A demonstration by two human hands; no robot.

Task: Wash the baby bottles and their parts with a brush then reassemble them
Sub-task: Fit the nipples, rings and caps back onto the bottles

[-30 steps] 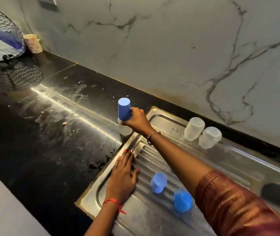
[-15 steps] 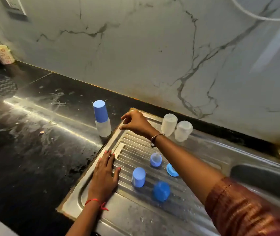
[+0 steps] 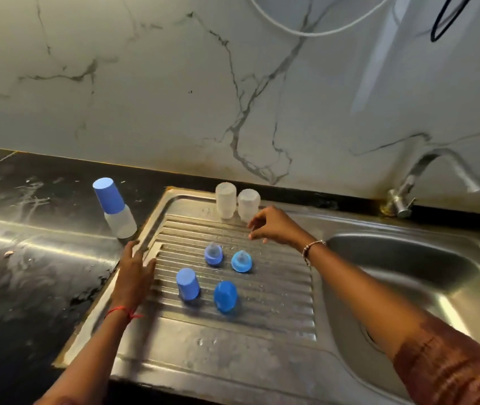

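The left hand [image 3: 136,276] lies flat on the left rim of the steel drainboard [image 3: 233,349], fingers straight and pointing toward the wall, holding nothing. The right arm reaches across from the sink basin [image 3: 414,276] side. The right hand [image 3: 274,226] hovers over the back of the ribbed area with fingers loosely curled and nothing in them, just in front of the right clear bottle [image 3: 248,203]. Whether a fingertip touches that bottle cannot be told.

Both clear bottles stand mouth down along the back edge of the drainboard, with the left clear bottle [image 3: 226,200] touching or almost touching its neighbour. The capped bottle [image 3: 114,209] stands on the dark tabletop [image 3: 28,273], just off the drainboard's back-left corner, well apart from both hands. In the middle of the ribs sit two nipple rings, one darker [image 3: 213,254] and one lighter [image 3: 241,261], and nearer the front edge two blue caps, one pale [image 3: 187,284] and one deep blue [image 3: 225,296]. The four stand apart from one another. Bare ribs lie to their right up to the basin's rim, and the flat front strip of the drainboard is also bare. A tap [image 3: 426,176] rises at the back right.

A second ago the right hand gripped the capped bottle. Half a second ago it had let go and hung at the back-left corner. It has since moved right along the back edge to the clear bottles. The left hand has kept its place on the rim.
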